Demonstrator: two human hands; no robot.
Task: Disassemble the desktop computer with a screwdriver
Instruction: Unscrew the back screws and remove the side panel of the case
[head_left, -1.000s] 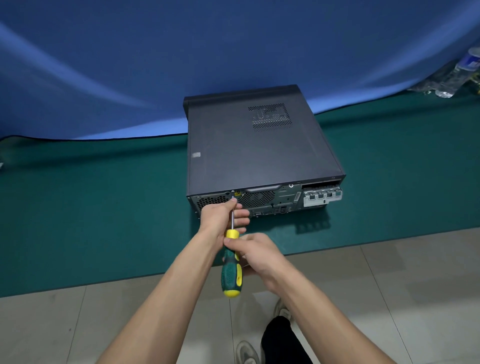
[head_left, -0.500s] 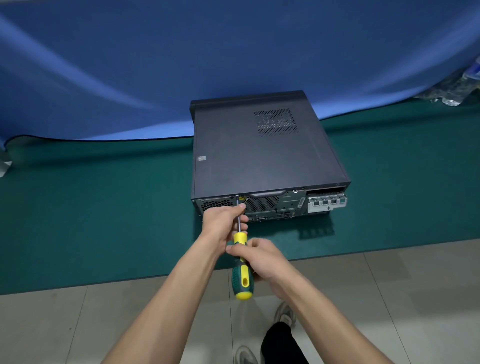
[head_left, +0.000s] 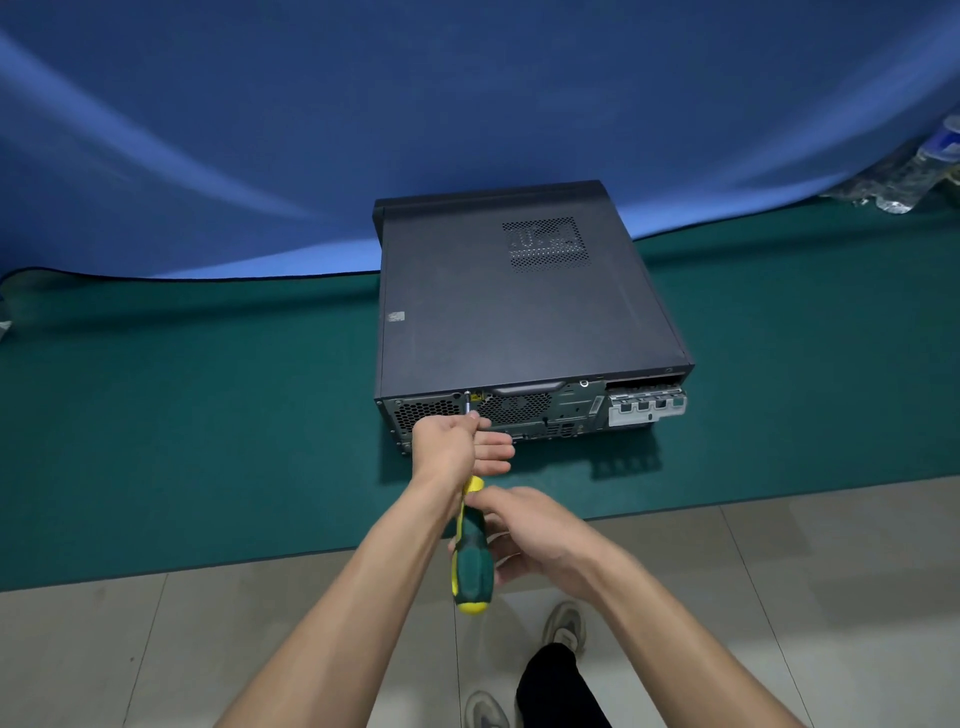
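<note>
- The left hand (head_left: 452, 441) has its grip pinched round the metal shaft of the screwdriver (head_left: 470, 553), close to the tip, steadying it against the rear panel.
- The right hand (head_left: 535, 535) has its grip curled loosely about the green-and-yellow handle, fingers partly spread on the far side of it; it looks to be mid-turn or re-gripping.
- The desktop computer (head_left: 514, 306) lies flat on the green mat (head_left: 208, 441) on the floor, its rear panel facing the person and its cover on.
- The screwdriver tip sits at a screw (head_left: 467, 396) near the top edge of the rear panel, left of the fan grille.
- Judged from this, the step in hand is loosening the first cover screw; the task is near its start.
- The next move calls for the tip kept square in the screw head, firm inward pressure and repeated turns of the handle, with the left fingers ready to catch the screw as it comes free.
</note>
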